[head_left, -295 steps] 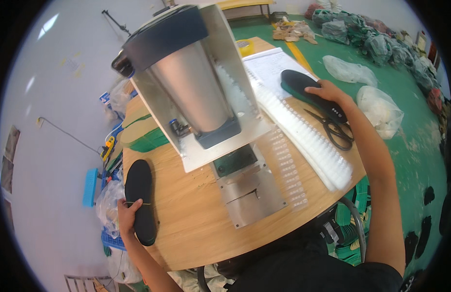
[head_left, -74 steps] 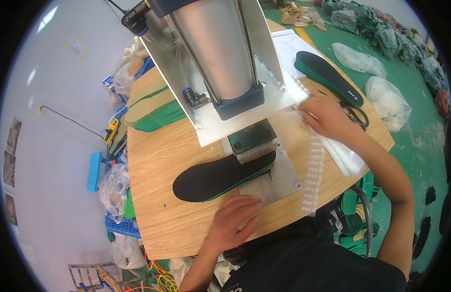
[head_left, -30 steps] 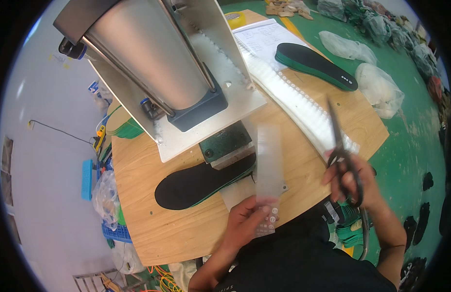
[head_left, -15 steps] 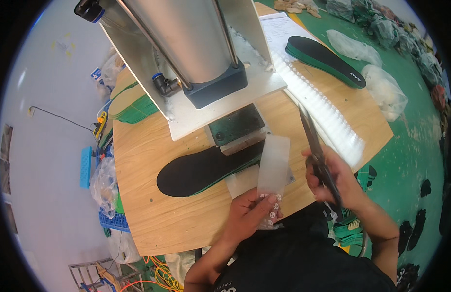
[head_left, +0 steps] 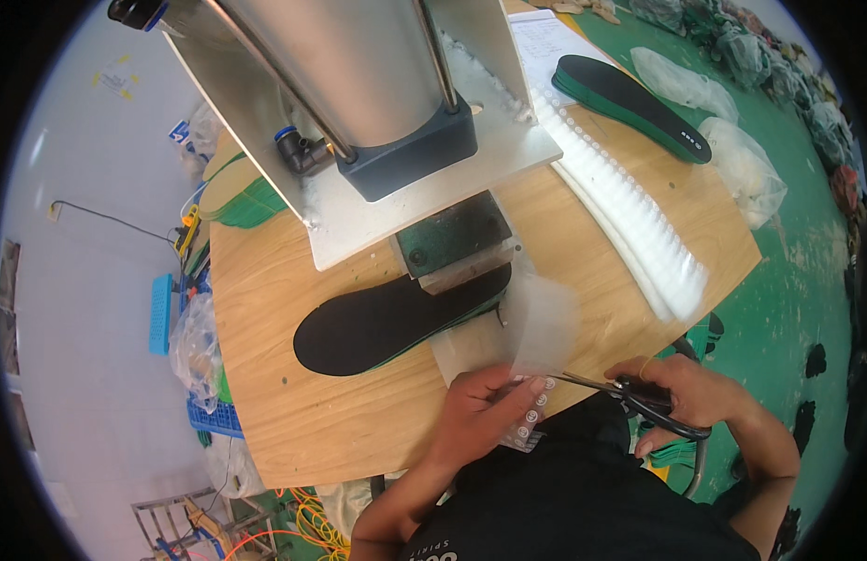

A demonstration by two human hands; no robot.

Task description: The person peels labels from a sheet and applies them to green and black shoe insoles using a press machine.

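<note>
Snipping now: left hand (head_left: pixel 480 411) pinches the clear blister strip (head_left: pixel 543 323), right hand (head_left: pixel 690 397) grips scissors (head_left: pixel 630 397); blades near fingertips, a slip could nick them.

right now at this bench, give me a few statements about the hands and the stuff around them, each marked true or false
1. The right hand holds scissors. True.
2. The left hand holds a clear plastic strip. True.
3. The scissors are lying on the table. False: they are in the right hand, blades at the strip.
4. A black insole lies with one end under the press. True.
5. The second insole at the far right is red. False: it is black and green.
</note>
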